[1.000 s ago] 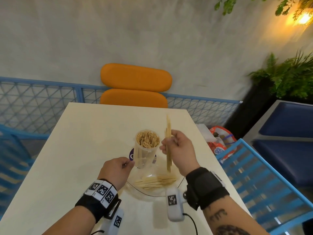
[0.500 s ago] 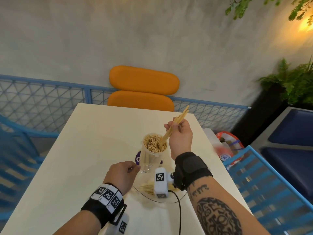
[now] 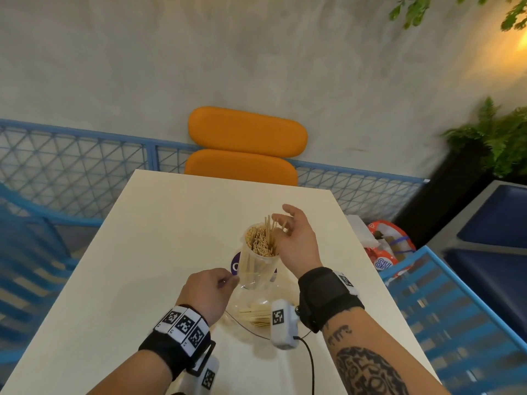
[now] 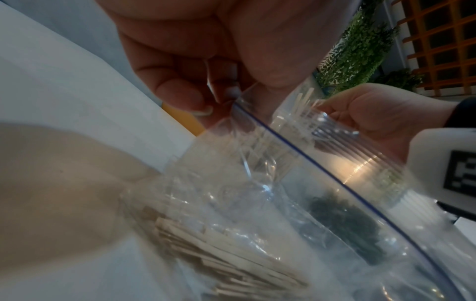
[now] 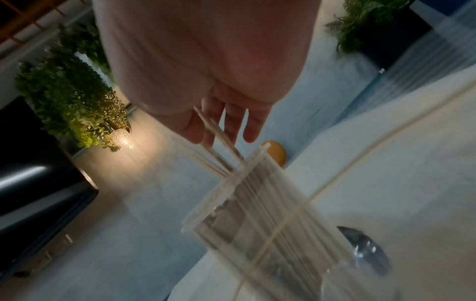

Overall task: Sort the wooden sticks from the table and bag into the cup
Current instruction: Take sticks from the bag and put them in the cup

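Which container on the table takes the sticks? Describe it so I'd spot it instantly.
Start at the white table and look toward its right half, just ahead of both hands. There stands the clear plastic cup, upright and packed with wooden sticks. Unlike the clear bag lying flat nearer the person, it is rigid and tall, with sticks standing on end.
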`<state>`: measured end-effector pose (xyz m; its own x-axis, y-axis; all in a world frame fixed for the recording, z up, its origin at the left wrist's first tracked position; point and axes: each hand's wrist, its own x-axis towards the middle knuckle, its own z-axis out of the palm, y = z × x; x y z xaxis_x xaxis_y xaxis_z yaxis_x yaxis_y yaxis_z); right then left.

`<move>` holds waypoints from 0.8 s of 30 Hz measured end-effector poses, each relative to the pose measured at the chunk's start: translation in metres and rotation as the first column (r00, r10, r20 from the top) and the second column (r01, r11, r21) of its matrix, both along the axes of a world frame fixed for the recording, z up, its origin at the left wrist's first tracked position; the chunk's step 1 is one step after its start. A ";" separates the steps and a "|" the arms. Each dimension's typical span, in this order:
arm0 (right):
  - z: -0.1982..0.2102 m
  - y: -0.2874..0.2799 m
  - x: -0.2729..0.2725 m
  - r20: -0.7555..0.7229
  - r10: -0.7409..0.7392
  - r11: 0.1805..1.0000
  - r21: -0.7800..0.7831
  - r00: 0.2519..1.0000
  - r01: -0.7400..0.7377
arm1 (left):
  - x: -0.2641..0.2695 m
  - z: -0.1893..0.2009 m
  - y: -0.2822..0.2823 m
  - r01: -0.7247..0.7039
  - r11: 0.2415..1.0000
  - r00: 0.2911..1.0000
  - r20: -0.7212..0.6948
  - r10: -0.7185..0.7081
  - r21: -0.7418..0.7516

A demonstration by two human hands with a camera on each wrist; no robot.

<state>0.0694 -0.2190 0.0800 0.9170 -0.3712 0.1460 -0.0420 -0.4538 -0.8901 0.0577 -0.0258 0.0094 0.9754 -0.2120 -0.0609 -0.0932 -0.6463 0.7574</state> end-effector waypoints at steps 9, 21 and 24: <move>-0.015 -0.008 -0.004 -0.048 0.081 0.878 -0.470 0.996 -0.094 | -0.001 0.004 0.000 0.011 1.000 1.000 -0.017 -0.011 -0.013; -0.004 0.001 0.014 -0.385 0.149 0.550 -0.733 0.911 -0.400 | 0.000 0.007 0.003 0.013 1.000 1.000 -0.008 -0.013 -0.001; -0.009 0.001 0.003 -0.368 0.152 0.588 -0.712 0.917 -0.383 | 0.001 0.005 0.004 0.007 1.000 1.000 -0.008 -0.007 -0.003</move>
<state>0.0720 -0.2177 0.0712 0.9992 0.0369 0.0142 0.0390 -0.9803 -0.1935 0.0590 -0.0221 0.0147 0.9734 -0.2186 -0.0680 -0.0914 -0.6436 0.7599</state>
